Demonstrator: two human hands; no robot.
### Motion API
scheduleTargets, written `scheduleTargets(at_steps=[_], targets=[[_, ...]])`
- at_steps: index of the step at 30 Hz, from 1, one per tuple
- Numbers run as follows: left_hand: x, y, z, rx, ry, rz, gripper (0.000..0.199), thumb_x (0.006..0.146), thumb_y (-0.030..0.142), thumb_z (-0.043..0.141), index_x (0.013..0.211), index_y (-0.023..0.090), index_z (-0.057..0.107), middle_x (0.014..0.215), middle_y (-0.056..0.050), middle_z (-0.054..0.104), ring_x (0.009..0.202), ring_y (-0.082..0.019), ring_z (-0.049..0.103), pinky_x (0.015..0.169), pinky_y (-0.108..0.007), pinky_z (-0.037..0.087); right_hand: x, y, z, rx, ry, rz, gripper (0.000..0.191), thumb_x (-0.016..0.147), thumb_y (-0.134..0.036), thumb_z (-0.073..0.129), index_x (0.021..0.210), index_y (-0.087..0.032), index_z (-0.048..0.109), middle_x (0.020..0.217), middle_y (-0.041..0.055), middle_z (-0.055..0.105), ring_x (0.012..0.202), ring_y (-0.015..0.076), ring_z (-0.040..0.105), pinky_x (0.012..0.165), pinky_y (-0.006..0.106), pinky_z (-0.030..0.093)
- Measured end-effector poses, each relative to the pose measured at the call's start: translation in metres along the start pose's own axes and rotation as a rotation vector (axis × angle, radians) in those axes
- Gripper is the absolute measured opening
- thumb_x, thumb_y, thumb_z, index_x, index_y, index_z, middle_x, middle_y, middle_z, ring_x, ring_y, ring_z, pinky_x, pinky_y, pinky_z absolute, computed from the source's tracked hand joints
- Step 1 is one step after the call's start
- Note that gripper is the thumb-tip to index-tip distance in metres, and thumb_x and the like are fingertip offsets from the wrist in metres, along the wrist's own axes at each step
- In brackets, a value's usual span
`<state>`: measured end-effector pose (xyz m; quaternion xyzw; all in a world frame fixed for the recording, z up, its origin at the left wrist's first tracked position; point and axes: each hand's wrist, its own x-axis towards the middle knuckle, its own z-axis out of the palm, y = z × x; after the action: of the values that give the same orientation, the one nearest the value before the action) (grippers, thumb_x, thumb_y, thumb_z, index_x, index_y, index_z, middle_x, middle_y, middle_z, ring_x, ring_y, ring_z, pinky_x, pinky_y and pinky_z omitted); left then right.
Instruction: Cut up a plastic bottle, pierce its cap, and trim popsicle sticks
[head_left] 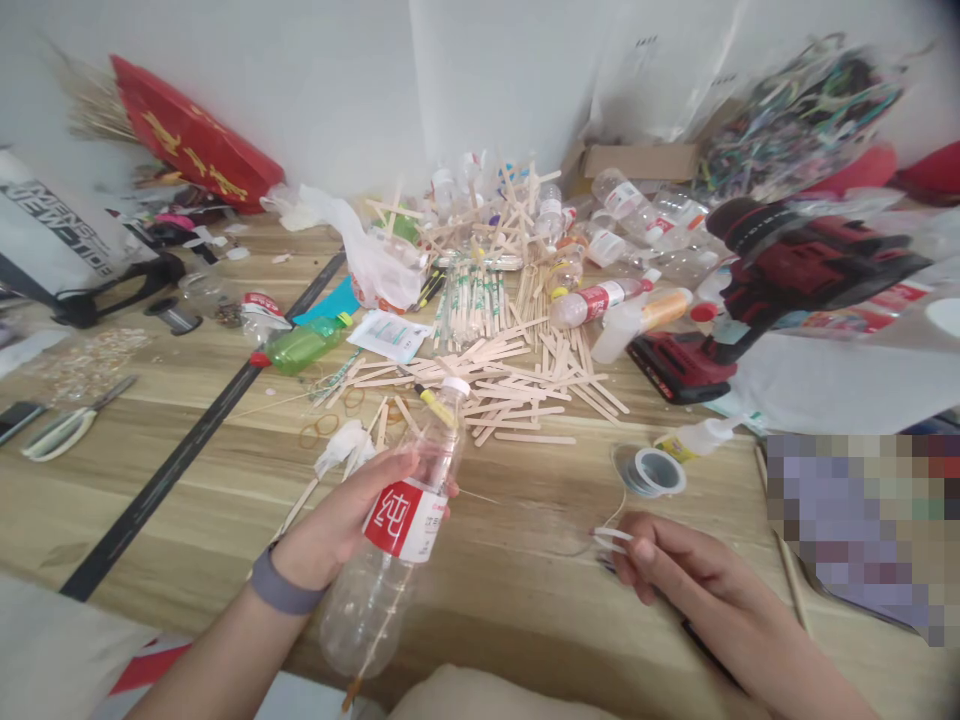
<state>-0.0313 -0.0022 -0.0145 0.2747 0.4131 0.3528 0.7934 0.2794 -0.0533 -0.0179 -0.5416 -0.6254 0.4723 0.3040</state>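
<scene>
Cordless drill [769, 300]: red and black, upright on its battery, right side of the bench [525, 590]
Scissors [91, 408]: pale-handled, lying at far left
Green bottle [304, 345]: on its side, beside the black strip [202, 445]
Cardboard box [637, 162]: near the back wall [510, 80], behind clear bottles [621, 198]
White bag [45, 215]: black lettering, left edge

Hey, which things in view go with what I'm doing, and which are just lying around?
Likely part of the job:
- clear bottle, held in your left hand
- thin white piece, pinched in your right hand
- spool, near your right hand

Seemingly just lying around:
- power drill
- scissors
- green bottle
</scene>
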Motion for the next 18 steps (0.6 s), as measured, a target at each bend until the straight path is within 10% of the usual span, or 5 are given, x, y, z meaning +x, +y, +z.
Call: scheduleTargets(at_steps=[7,13,18], targets=[[0.006,-0.004,0.008,0.044,-0.013,-0.018,0.049,0.067,0.050,0.081,0.100,0.016,0.069,0.087,-0.009,0.074,0.069,-0.019,0.068,0.063,-0.027,0.053,0.008,-0.016,0.010,-0.233,0.114,-0.338,0.033,0.097,-0.036,0.047,0.069,-0.020,0.056,0.088,0.0087,0.066,0.095,0.0210,0.063,0.072,0.027,0.051],[0.003,-0.003,0.022,0.059,-0.028,-0.048,0.053,0.061,0.051,0.084,0.098,0.015,0.069,0.085,-0.008,0.072,0.073,-0.018,0.067,0.067,-0.026,0.053,0.026,-0.024,0.025,-0.552,0.280,-0.723,0.013,0.095,-0.011,0.047,0.103,-0.018,0.053,0.147,0.0213,0.038,0.139,0.0295,0.034,0.100,0.045,0.043],[0.002,-0.005,0.025,0.033,-0.077,-0.057,0.054,0.063,0.049,0.084,0.101,0.015,0.067,0.087,-0.008,0.070,0.076,-0.018,0.065,0.070,-0.028,0.053,0.037,-0.020,0.036,-0.205,0.325,-0.491,0.015,0.099,-0.025,0.044,0.088,-0.020,0.052,0.151,0.0145,0.037,0.140,0.0290,0.034,0.108,0.050,0.037]])
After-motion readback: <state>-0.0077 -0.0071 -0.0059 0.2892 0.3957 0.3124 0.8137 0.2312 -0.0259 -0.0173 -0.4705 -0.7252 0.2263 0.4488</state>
